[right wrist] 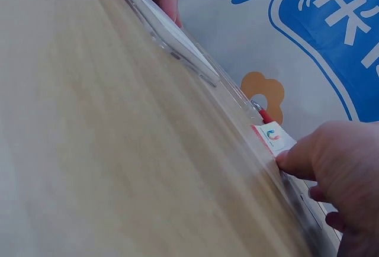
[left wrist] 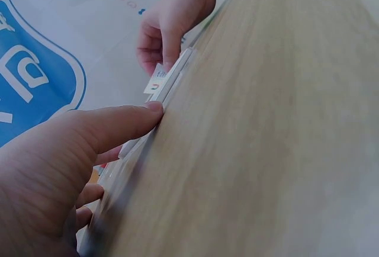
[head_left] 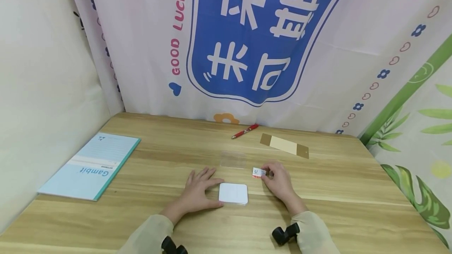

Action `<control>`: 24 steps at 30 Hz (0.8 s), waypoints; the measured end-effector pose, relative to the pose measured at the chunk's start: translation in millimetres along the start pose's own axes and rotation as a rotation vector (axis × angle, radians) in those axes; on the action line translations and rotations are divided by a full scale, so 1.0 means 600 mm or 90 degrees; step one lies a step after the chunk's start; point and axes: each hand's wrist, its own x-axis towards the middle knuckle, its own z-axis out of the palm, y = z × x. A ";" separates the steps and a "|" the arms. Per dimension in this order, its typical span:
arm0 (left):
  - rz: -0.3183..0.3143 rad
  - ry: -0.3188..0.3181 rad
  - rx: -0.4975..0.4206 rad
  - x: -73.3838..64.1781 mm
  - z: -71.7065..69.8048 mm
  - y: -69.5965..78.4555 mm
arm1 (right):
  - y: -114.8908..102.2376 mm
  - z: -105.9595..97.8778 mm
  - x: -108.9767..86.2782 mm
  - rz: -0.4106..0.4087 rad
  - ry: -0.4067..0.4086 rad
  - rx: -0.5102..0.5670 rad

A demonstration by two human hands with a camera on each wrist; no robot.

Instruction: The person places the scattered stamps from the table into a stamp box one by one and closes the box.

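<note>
Backdrop point(head_left: 141, 50), white with a big blue panel and "GOOD LUCK" lettering, hangs well beyond the white stack point(head_left: 233, 193). Wood-grain table point(head_left: 335, 199) sits under the stack and runs out on all sides of it. Notebook point(head_left: 90, 167), light blue, marked "Gambit", lies flat well left of the stack. Left hand point(head_left: 201, 191) is at the stack's left end, fingers spread, thumb touching the near edge, index finger at the far left corner. Right hand point(head_left: 279, 179) is just right of the stack, thumb and index finger pinching the small printed card. Brown-and-cream strip point(head_left: 284, 145) lies beyond the stack, off to the right. White stack itself: flat on the table, rounded corners, blank top, clear layer showing under it in the right wrist view. Clear flat piece point(head_left: 233, 160) lies just beyond the stack. Red pen point(head_left: 245, 131) lies farther out past the stack, at an angle. Small printed card point(head_left: 258, 173) is near the stack's far right corner, red along one edge.
</note>
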 end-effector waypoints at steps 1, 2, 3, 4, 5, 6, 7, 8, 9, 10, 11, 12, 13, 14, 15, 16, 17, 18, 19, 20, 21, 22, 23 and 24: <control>0.000 0.000 -0.001 0.000 -0.001 0.000 | -0.001 0.000 0.000 0.000 -0.004 0.008; 0.002 0.000 -0.001 0.000 0.000 -0.001 | -0.002 0.000 0.001 0.003 -0.010 0.019; 0.003 0.000 -0.001 -0.001 -0.001 -0.001 | -0.002 0.000 0.001 0.005 -0.014 0.029; 0.006 0.001 -0.002 -0.001 -0.001 -0.001 | -0.003 -0.001 0.001 0.007 -0.018 0.038; 0.008 0.001 -0.002 -0.001 -0.001 -0.002 | -0.003 -0.001 0.001 0.013 -0.024 0.050; 0.008 0.001 -0.003 -0.001 -0.002 -0.002 | -0.004 -0.001 0.001 0.016 -0.029 0.056; 0.008 0.000 -0.003 -0.001 -0.002 -0.002 | -0.004 -0.001 0.001 0.020 -0.033 0.065; 0.009 -0.001 -0.002 -0.001 -0.002 -0.002 | -0.004 -0.001 0.001 0.025 -0.037 0.074; 0.009 -0.002 -0.003 -0.001 -0.003 -0.001 | -0.004 -0.001 0.001 0.028 -0.039 0.081; 0.009 -0.002 -0.002 -0.001 -0.002 -0.001 | -0.004 -0.001 0.001 0.034 -0.042 0.090; 0.007 -0.003 -0.001 -0.001 -0.002 -0.001 | -0.004 -0.001 0.001 0.040 -0.045 0.100; 0.007 -0.004 0.000 -0.001 -0.002 -0.001 | -0.003 0.000 0.001 0.045 -0.047 0.108; 0.007 -0.004 0.001 -0.001 -0.002 -0.001 | -0.003 0.000 0.001 0.053 -0.046 0.119; 0.006 -0.003 0.002 -0.001 -0.002 -0.001 | -0.004 0.000 0.001 0.059 -0.047 0.130; 0.007 -0.002 0.002 -0.001 -0.002 -0.001 | -0.003 0.000 0.002 0.065 -0.047 0.139; 0.007 -0.001 0.003 -0.001 -0.001 -0.001 | -0.003 0.000 0.002 0.073 -0.047 0.150; 0.008 0.000 0.002 -0.001 -0.001 -0.001 | -0.005 0.000 0.002 0.080 -0.046 0.161; 0.009 0.001 0.003 -0.001 -0.001 -0.002 | -0.006 0.000 0.003 0.086 -0.044 0.171; 0.009 0.002 0.004 -0.001 -0.001 -0.002 | -0.007 -0.001 0.003 0.093 -0.043 0.182; 0.009 0.001 0.004 -0.002 -0.001 -0.002 | -0.009 -0.001 0.004 0.099 -0.043 0.191; 0.010 0.001 0.004 -0.002 -0.001 -0.002 | -0.011 -0.001 0.004 0.105 -0.043 0.198; 0.010 -0.001 0.004 -0.002 -0.001 -0.002 | -0.014 -0.002 0.005 0.110 -0.044 0.208; 0.009 -0.001 0.005 -0.002 -0.002 -0.002 | -0.017 -0.003 0.006 0.114 -0.046 0.216; 0.009 -0.002 0.006 -0.002 -0.002 -0.002 | -0.021 -0.005 0.007 0.118 -0.050 0.222</control>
